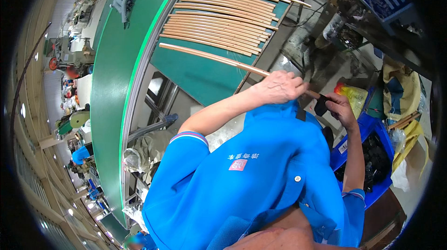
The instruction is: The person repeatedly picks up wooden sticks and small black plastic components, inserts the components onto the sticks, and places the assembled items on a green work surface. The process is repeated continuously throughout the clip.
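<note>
My left hand (281, 87) is closed around a long, thin, wood-coloured rod (216, 58) near its right end. The rod's far end reaches left over the green table (200, 75). At the near end of the rod is a small black piece (321, 105), which looks like a cap or sleeve. My right hand (342, 110) pinches that black piece between thumb and fingers. Whether the piece sits over the rod's tip or only against it, I cannot tell. Many similar rods (219, 26) lie side by side on the green table.
A blue crate (341, 153) of black pieces stands at my right, near a yellow bag (354, 98). Left of the table runs a long green conveyor belt (114, 68) with grey pieces (123, 5) on it. Dark machinery (335, 26) stands at the far right.
</note>
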A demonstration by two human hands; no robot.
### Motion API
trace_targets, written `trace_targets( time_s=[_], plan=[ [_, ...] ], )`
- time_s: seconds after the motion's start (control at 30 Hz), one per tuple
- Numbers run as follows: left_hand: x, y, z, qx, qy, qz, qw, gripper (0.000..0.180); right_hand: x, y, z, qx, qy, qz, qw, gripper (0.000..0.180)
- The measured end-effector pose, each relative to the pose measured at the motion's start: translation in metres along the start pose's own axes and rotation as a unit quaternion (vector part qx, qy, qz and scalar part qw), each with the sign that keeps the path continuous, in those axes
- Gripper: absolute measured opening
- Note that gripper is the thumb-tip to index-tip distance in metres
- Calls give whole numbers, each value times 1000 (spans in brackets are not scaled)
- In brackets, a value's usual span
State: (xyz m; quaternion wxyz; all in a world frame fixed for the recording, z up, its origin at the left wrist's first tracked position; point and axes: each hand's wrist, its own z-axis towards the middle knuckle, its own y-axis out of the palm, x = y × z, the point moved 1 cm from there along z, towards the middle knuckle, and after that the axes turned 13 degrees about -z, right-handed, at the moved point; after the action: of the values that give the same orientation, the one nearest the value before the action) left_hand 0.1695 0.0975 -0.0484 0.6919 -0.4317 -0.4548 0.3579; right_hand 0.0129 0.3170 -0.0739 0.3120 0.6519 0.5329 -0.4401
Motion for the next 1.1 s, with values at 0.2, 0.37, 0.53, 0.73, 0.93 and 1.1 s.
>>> trace_targets(
  time_s=[0.2,0.37,0.53,0.73,0.93,1.1],
  plan=[
    [-36,-43,-19,-48,-151,-117,980,57,-14,-11,-15,51,39,-46,997,15],
    [-60,-35,-26,-289,-337,-511,736,36,-18,-21,-18,47,16,-92,995,18],
    [-43,-19,-21,-115,-209,-380,894,27,-24,-36,-27,21,72,-98,992,32],
    [-21,-35,-1,2,-36,-58,998,19,-31,-37,-1,-64,22,-286,956,34],
    [-19,-34,17,3,-6,-95,995,28,-68,-3,47,-70,-129,-357,922,43],
    [-33,-48,35,-7,18,-94,995,32,-82,-10,65,-76,-86,-329,937,46]
  ],
)
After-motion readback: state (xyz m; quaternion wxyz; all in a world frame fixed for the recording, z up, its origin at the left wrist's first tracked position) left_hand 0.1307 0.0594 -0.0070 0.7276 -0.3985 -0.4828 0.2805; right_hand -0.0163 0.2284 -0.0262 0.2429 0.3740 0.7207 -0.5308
